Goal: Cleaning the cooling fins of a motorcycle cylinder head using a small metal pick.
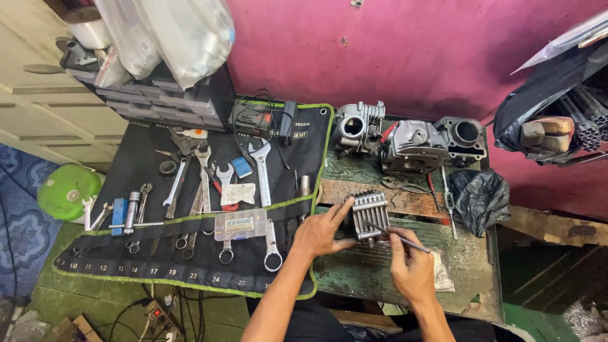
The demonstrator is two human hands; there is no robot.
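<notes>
A small finned metal engine part (370, 214) stands on the worn green workbench (361, 272). My left hand (322, 233) grips its left side, thumb and fingers around the fins. My right hand (411, 269) holds a thin metal rod-like tool (398, 238), and its tip rests against the front of the finned part.
A black tool roll with green edging (190, 253) carries several wrenches and a clear plastic box (240, 224). Engine castings (405, 142) stand at the back by the magenta wall. A black plastic bag (479, 196) lies right; pliers (402, 184) sit behind the part.
</notes>
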